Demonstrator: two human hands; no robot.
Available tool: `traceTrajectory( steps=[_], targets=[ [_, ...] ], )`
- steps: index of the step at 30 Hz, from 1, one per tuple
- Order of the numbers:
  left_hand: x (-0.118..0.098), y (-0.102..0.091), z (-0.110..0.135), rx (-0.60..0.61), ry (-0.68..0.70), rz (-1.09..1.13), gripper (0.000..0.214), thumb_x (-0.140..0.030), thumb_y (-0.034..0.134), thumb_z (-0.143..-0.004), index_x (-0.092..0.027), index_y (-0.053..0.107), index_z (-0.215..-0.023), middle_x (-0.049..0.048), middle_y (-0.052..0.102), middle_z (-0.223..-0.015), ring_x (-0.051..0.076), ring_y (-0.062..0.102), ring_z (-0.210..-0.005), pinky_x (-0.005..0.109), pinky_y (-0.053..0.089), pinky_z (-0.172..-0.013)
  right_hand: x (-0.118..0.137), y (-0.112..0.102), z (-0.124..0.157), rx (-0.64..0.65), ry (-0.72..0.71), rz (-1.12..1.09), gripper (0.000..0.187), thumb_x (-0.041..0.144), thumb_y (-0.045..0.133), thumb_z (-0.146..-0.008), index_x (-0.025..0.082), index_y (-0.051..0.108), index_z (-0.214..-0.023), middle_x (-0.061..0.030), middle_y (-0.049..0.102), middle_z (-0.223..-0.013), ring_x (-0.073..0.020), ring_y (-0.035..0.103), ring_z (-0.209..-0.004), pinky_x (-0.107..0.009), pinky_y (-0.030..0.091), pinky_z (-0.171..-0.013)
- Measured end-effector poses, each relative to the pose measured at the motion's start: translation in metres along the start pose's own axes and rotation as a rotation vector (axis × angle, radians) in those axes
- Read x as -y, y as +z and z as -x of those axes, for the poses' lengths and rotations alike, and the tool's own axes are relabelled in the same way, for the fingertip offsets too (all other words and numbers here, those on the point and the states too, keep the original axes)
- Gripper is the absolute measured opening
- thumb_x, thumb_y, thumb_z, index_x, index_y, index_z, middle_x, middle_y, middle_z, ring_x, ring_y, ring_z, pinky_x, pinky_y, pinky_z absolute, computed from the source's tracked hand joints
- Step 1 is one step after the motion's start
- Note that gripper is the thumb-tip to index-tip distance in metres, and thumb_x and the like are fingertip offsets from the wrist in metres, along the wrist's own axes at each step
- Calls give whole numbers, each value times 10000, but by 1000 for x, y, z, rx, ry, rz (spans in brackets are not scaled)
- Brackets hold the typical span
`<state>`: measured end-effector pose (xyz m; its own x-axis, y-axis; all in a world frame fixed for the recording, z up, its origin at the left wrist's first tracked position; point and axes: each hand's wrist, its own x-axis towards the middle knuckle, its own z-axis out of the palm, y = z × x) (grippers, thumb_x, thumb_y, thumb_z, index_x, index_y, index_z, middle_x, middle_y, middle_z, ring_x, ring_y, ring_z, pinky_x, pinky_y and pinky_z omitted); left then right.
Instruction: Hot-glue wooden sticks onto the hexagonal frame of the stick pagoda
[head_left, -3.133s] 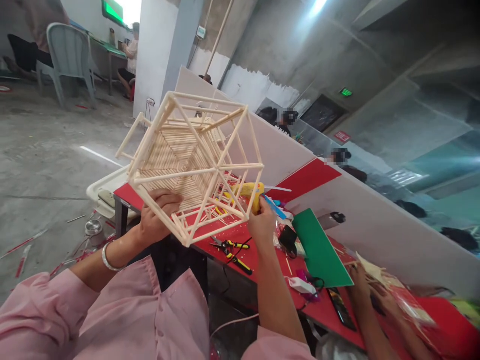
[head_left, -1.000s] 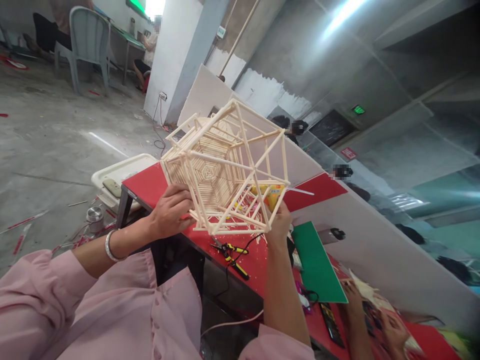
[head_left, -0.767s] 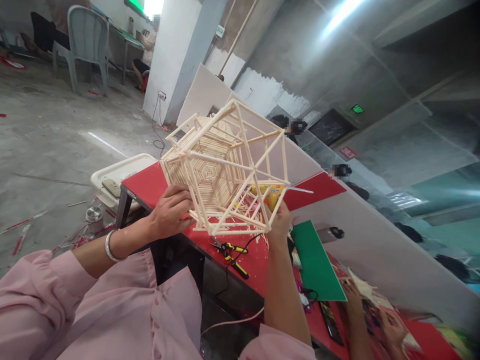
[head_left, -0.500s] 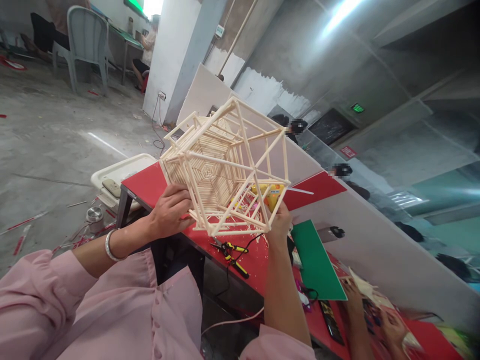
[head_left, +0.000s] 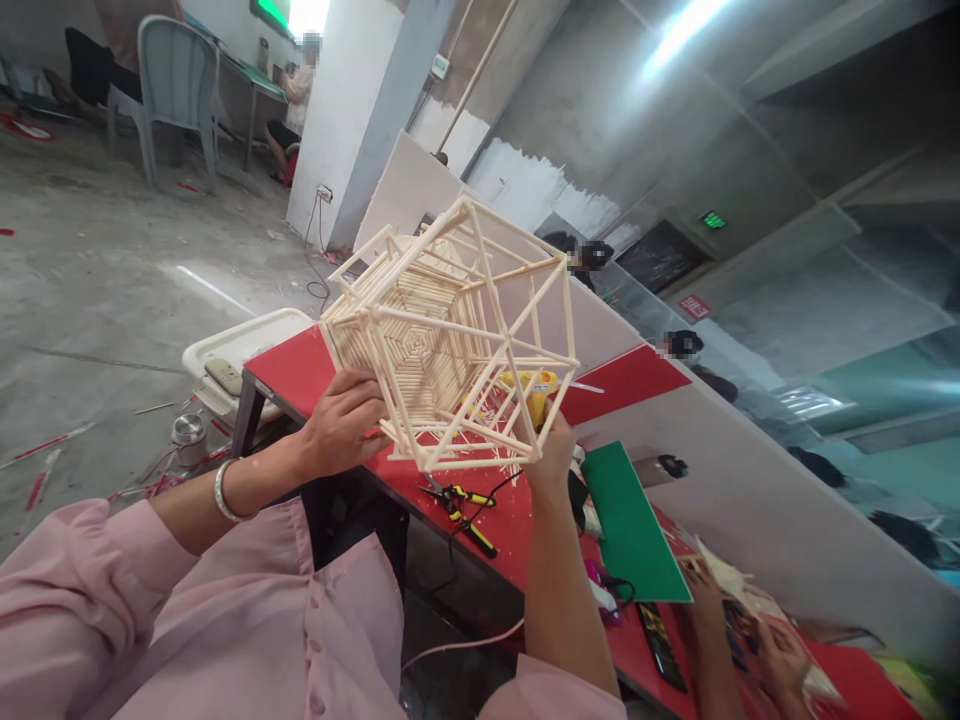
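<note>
A hexagonal lantern frame of pale wooden sticks [head_left: 442, 340] is held up above the red table [head_left: 300, 370], its open end towards me. My left hand [head_left: 341, 420] grips its lower left edge, fingers curled round the sticks. My right hand [head_left: 551, 450] is closed on a yellow glue gun [head_left: 536, 390] behind the frame's lower right corner, nozzle pointing right. Cutting pliers with yellow and black handles [head_left: 461, 505] lie on the table below the frame.
A green sheet [head_left: 630, 525] lies right of my right arm. Another person's hands [head_left: 750, 625] work on stick pieces at the lower right. A white tray [head_left: 247, 345] sits beyond the table's left end. White partition boards [head_left: 750, 470] back the table. A grey chair [head_left: 169, 85] stands far left.
The frame was turned and shifted right since the earliest frame. In the last second it stays still; the glue gun moved slightly left and lower behind the frame corner.
</note>
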<state>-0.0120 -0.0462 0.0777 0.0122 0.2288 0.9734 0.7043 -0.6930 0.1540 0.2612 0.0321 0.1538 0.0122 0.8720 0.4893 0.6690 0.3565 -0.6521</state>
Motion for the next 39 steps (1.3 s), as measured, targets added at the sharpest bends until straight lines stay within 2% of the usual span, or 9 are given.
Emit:
traceTrajectory(
  steps=[4,8,11,14,18,24,29,34,39],
  targets=[
    [-2,2,0,-74,14,-7,174,-328,653,-849,-234,568,-729,22,705,-749,197,661,-768,372,530,-759,4,6,7,29,17,-35,424,569,668,-655,179,624,-814,28,519,-644,-133,439,-604,-265,399,-536],
    [-7,5,1,-113,-84,6,141,-254,618,-840,-237,560,-712,17,696,-745,197,658,-747,384,531,-768,5,14,10,-10,46,-45,416,539,680,-626,176,645,-824,17,566,-640,-146,489,-598,-261,416,-522],
    [-11,7,1,-142,-131,46,133,-291,650,-832,-236,561,-750,20,675,-729,209,646,-736,399,529,-753,4,19,12,-78,55,-34,439,537,698,-610,171,642,-846,26,571,-631,-139,495,-570,-254,416,-515],
    [-15,8,0,-178,-163,83,219,-380,701,-812,-231,555,-747,29,647,-703,216,629,-722,397,523,-727,6,22,15,-180,40,-14,458,571,723,-616,176,614,-821,28,573,-659,-124,484,-571,-247,421,-533],
    [-17,10,0,-172,-285,102,289,-455,733,-781,-230,564,-714,17,613,-651,207,613,-722,368,513,-693,14,24,21,-282,23,-13,494,595,759,-610,179,591,-818,24,580,-659,-124,499,-585,-244,437,-557],
    [-14,12,6,-191,-378,146,309,-449,791,-727,-215,590,-703,16,647,-705,187,584,-719,353,503,-679,24,23,28,-330,-17,21,501,607,766,-635,175,602,-828,31,564,-624,-124,503,-565,-251,451,-556],
    [-16,12,8,-201,-435,180,280,-434,804,-714,-204,651,-756,41,672,-763,199,616,-772,354,524,-684,21,18,28,-347,-42,66,486,616,769,-630,189,577,-761,27,558,-615,-122,486,-543,-260,442,-550],
    [-23,17,12,-165,-640,339,282,-419,810,-703,-186,672,-785,63,682,-793,198,632,-787,311,545,-630,10,21,26,-409,-91,116,482,640,736,-674,208,544,-768,15,559,-656,-148,513,-588,-289,454,-598],
    [-26,22,14,-179,-985,619,414,-435,864,-597,-166,650,-827,52,709,-756,202,690,-687,314,578,-604,11,19,25,-478,-195,253,480,672,689,-704,235,493,-715,3,547,-670,-157,503,-598,-311,458,-647]
  ],
)
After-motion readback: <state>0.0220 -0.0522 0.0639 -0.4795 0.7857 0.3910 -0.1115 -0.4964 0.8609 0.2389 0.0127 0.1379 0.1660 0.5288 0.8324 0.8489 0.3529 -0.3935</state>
